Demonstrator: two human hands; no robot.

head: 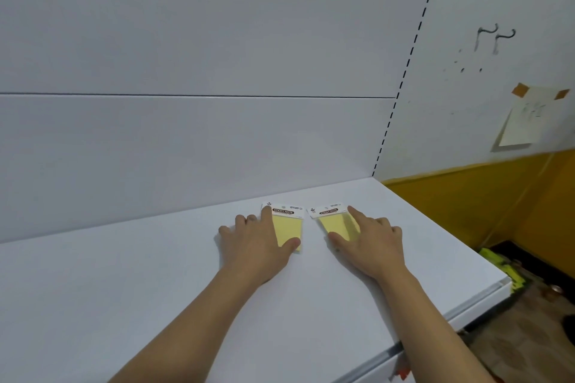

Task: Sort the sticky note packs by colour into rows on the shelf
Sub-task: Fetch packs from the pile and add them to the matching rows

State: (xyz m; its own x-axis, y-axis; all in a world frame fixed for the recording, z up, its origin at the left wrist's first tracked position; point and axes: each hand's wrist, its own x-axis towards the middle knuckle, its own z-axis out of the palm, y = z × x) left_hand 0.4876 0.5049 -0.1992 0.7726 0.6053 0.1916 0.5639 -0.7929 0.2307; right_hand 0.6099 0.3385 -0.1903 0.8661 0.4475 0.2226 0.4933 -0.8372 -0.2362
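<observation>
Yellow twins paired: left hand (255, 246) presses the left sticky-note pack (287, 227), right hand (370, 246) the right sticky-note pack (337, 222), flat-fingered, forefinger-to-thumb, likely squaring one colour row (headers nearly level).

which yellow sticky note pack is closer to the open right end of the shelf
The yellow sticky note pack under the right hand; the other pack lies further left on the white shelf, under the left hand.
</observation>
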